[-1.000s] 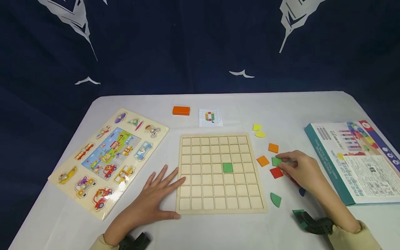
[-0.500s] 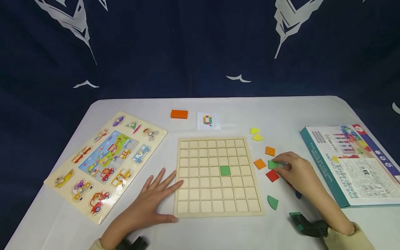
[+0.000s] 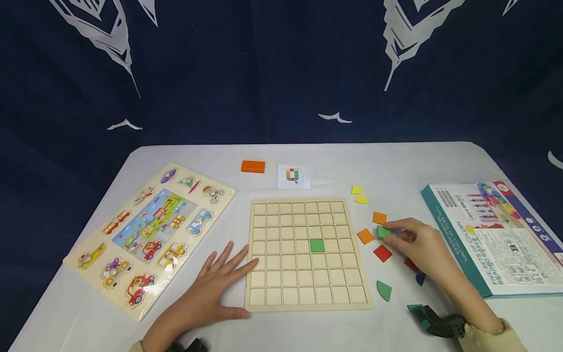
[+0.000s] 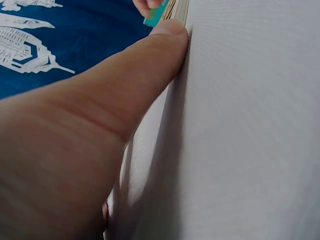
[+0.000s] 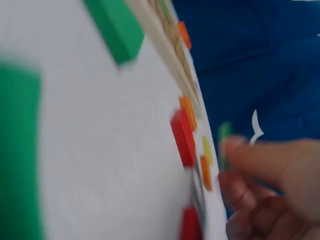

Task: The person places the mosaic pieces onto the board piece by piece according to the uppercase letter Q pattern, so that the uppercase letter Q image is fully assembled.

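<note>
My right hand point(image 3: 422, 250) pinches a green square tile point(image 3: 382, 231) between thumb and forefinger, right of the board. The right wrist view shows this tile point(image 5: 224, 134) blurred and held just off the table. A wooden grid board point(image 3: 302, 278) lies in the middle, with one green square tile point(image 3: 317, 245) in a cell right of its centre. With fingers spread, my left hand point(image 3: 213, 292) rests at the board's left edge, fingertips touching the rim and thumb near the lower corner.
Loose tiles lie right of the board: orange squares point(image 3: 365, 236), a red square point(image 3: 382, 253), yellow pieces point(image 3: 361, 199) and a green quarter-round point(image 3: 384, 291). A pattern card point(image 3: 293, 177) and orange block point(image 3: 252, 166) lie behind. A picture puzzle point(image 3: 151, 234) and box point(image 3: 497, 234) flank the board.
My right hand has lifted the green square tile slightly, away from the red square. The left hand stays at the board's edge. The head view has tilted a little.
</note>
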Motion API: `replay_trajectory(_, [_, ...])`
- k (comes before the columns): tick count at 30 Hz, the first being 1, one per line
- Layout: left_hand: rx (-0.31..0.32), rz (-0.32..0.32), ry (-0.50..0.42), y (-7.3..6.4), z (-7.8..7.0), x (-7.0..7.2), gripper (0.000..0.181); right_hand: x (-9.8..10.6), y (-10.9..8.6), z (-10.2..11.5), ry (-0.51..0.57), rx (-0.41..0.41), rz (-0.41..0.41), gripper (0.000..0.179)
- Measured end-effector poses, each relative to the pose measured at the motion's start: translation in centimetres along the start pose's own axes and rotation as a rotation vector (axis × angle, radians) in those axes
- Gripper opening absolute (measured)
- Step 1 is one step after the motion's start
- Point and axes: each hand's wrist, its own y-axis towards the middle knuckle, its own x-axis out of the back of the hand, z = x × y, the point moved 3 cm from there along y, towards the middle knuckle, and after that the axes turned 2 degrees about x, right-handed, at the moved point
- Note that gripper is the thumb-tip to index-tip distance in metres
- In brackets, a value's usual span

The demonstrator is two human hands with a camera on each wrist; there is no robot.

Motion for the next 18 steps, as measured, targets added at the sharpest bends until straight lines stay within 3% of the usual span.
replay_trajectory(4, [-0.009, -0.007, 0.007, -0.2, 0.0, 0.0, 0.094, 0.6, 0.6, 0.6, 0.024, 0.015, -0.036, 0.029])
replay_trajectory(8, [-0.005, -0.009, 0.003, -0.2, 0.0, 0.0, 0.094, 0.4, 2.1, 3.6, 0.080, 0.088, -0.028, 0.027])
replay_trajectory(13, [0.001, 0.002, -0.030, -0.2, 0.1, -0.1, 0.093, -1.8, 3.9, 6.6, 0.135, 0.194, 0.034, 0.026])
replay_trajectory(18, [0.000, 0.005, -0.026, 0.0, 0.2, -0.2, 0.094, -4.2, 5.3, 7.6, 0.218, 0.200, 0.098, 0.023])
